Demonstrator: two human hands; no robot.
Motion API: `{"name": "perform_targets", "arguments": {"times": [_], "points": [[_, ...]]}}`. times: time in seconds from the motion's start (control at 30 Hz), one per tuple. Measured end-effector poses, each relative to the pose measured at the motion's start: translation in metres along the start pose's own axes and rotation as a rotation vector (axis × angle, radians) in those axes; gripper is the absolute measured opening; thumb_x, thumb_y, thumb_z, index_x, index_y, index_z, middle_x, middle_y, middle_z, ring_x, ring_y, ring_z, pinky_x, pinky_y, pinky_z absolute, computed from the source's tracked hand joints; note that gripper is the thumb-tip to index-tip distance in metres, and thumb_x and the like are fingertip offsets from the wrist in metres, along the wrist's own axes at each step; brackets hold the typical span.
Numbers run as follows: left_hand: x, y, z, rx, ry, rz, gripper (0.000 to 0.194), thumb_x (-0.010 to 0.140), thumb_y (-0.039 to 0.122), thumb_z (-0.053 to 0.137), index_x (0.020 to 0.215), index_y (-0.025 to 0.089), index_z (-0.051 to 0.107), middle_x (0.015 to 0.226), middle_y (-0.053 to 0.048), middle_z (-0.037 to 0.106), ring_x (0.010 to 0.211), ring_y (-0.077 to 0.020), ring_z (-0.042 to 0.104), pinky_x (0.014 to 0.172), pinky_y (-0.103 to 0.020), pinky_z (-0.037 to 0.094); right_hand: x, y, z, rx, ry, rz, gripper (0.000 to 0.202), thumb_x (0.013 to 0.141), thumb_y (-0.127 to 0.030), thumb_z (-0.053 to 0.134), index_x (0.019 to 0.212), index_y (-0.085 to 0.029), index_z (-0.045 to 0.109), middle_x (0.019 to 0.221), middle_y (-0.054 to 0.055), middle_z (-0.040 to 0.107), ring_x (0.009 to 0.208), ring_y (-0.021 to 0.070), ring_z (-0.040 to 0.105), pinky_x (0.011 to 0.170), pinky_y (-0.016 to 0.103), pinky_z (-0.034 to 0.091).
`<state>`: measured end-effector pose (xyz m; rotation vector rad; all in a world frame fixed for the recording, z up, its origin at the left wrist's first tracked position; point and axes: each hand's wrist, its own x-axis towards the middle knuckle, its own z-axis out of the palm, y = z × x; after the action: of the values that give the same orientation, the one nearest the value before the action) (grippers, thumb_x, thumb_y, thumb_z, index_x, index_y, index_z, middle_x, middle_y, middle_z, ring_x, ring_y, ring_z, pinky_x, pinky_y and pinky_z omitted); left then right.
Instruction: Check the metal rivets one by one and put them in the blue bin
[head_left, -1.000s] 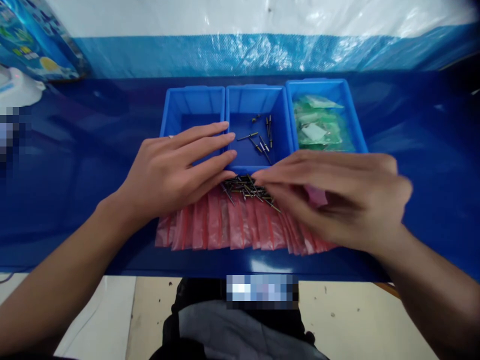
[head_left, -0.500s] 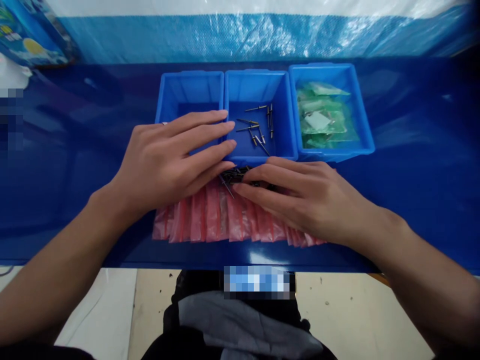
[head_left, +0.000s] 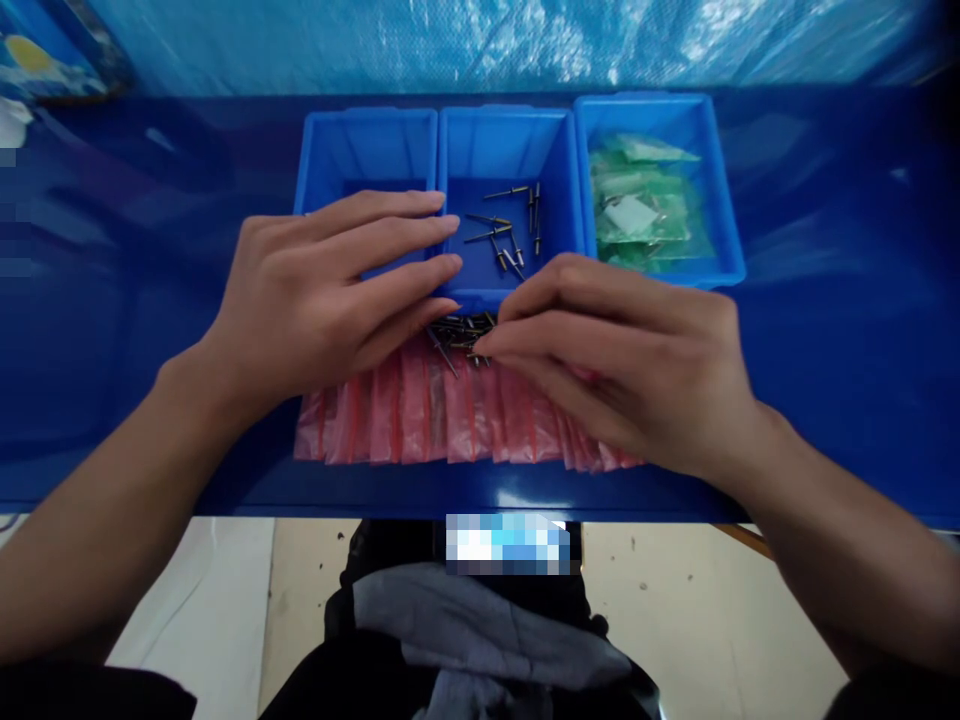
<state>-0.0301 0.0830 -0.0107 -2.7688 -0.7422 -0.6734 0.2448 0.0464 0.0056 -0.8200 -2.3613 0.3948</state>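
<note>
My left hand (head_left: 330,290) is spread flat, palm down, its fingertips over the near part of the left blue bin (head_left: 371,140) and the wall shared with the middle bin. Under its lowest fingers begins a small pile of dark blind rivets (head_left: 465,328), lying on a row of pink zip bags (head_left: 465,430). My right hand (head_left: 622,350) has thumb and fingertips pinched together on rivets at the pile's right side; how many is hidden. Several loose rivets (head_left: 510,230) lie inside the middle blue bin (head_left: 506,135).
The right blue bin (head_left: 731,255) contains green-tinted plastic packets (head_left: 649,205). The three bins stand side by side on a blue-covered table (head_left: 840,330). A blue and white woven sheet (head_left: 450,50) hangs behind. The table's front edge runs just below the bags.
My right hand has risen slightly and its fingers have drawn together into a pinch. The left hand keeps its place by the bins. The whole view has shifted a little.
</note>
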Motion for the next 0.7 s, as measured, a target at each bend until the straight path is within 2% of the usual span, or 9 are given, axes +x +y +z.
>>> {"name": "perform_targets", "arguments": {"times": [0.1,0.23,0.3,0.37,0.47,0.53,0.57,0.63,0.7], "points": [[-0.0001,0.001,-0.0014,0.006,-0.03,-0.021,0.038,0.105,0.029,0.066,0.143,0.027,0.062,0.151,-0.004,0.067,0.146,-0.0268,0.062,0.115,-0.047,0.064,0.0007,-0.001,-0.0067,0.108,0.059,0.06,0.013,0.106,-0.02,0.064,0.102,-0.026,0.074,0.1,0.001,0.077,0.09,0.0156,0.075,0.077,0.032,0.063],[-0.0011,0.001,-0.0027,0.026,-0.047,-0.029,0.037,0.106,0.031,0.064,0.143,0.027,0.061,0.152,-0.003,0.066,0.146,-0.0267,0.062,0.114,-0.047,0.064,0.0009,0.0001,-0.0106,0.309,0.079,0.229,0.009,0.099,-0.022,0.076,0.095,-0.03,0.076,0.082,-0.001,0.078,0.062,0.0156,0.07,0.052,0.031,0.059],[-0.0017,0.0003,-0.0024,0.038,-0.04,-0.015,0.037,0.106,0.031,0.065,0.143,0.026,0.061,0.152,-0.004,0.066,0.146,-0.0272,0.062,0.113,-0.047,0.065,0.0018,0.0016,-0.0095,0.446,0.05,0.286,0.012,0.095,-0.018,0.079,0.094,-0.031,0.078,0.074,-0.003,0.076,0.052,0.0144,0.066,0.044,0.03,0.056],[-0.0021,-0.0005,-0.0019,0.05,-0.034,-0.006,0.037,0.107,0.032,0.065,0.143,0.026,0.06,0.152,-0.004,0.066,0.146,-0.0268,0.062,0.111,-0.047,0.066,0.0034,0.0036,-0.0073,0.556,0.095,0.335,0.016,0.094,-0.014,0.078,0.095,-0.03,0.08,0.072,-0.004,0.076,0.049,0.0137,0.066,0.041,0.028,0.055],[-0.0023,-0.0008,-0.0012,0.054,-0.038,-0.008,0.036,0.109,0.033,0.06,0.144,0.027,0.058,0.152,-0.002,0.065,0.146,-0.0264,0.062,0.11,-0.048,0.067,0.0051,0.0057,-0.0056,0.604,0.242,0.367,0.028,0.094,-0.008,0.074,0.11,-0.029,0.082,0.102,0.0,0.083,0.063,0.0149,0.075,0.048,0.029,0.062],[-0.0022,-0.0007,-0.0012,0.05,-0.036,-0.009,0.035,0.11,0.033,0.058,0.144,0.026,0.058,0.153,-0.001,0.064,0.145,-0.027,0.062,0.11,-0.049,0.067,0.0046,0.0061,-0.0067,0.54,0.261,0.353,0.037,0.094,-0.007,0.072,0.119,-0.033,0.081,0.126,0.001,0.079,0.084,0.0183,0.08,0.055,0.031,0.065],[-0.002,-0.0005,-0.0013,0.045,-0.038,-0.011,0.035,0.11,0.033,0.057,0.145,0.026,0.058,0.153,0.0,0.064,0.145,-0.0274,0.062,0.111,-0.049,0.067,0.0038,0.006,-0.0076,0.492,0.246,0.334,0.038,0.095,-0.008,0.071,0.121,-0.035,0.081,0.132,0.001,0.077,0.097,0.0205,0.08,0.059,0.032,0.067],[-0.0015,-0.0003,-0.0016,0.035,-0.048,-0.022,0.035,0.111,0.033,0.056,0.145,0.028,0.057,0.153,0.002,0.063,0.145,-0.0277,0.062,0.112,-0.05,0.066,0.0017,0.006,-0.0091,0.362,0.221,0.256,0.033,0.098,-0.011,0.069,0.122,-0.031,0.08,0.131,0.004,0.077,0.112,0.0216,0.077,0.069,0.033,0.067],[-0.0011,-0.0003,-0.0017,0.025,-0.049,-0.022,0.036,0.11,0.032,0.056,0.146,0.029,0.056,0.154,0.002,0.063,0.146,-0.0279,0.062,0.113,-0.051,0.066,-0.0006,0.0069,-0.0085,0.178,0.134,0.083,0.026,0.1,-0.014,0.069,0.122,-0.022,0.079,0.123,0.008,0.079,0.11,0.019,0.076,0.079,0.032,0.065]]}}
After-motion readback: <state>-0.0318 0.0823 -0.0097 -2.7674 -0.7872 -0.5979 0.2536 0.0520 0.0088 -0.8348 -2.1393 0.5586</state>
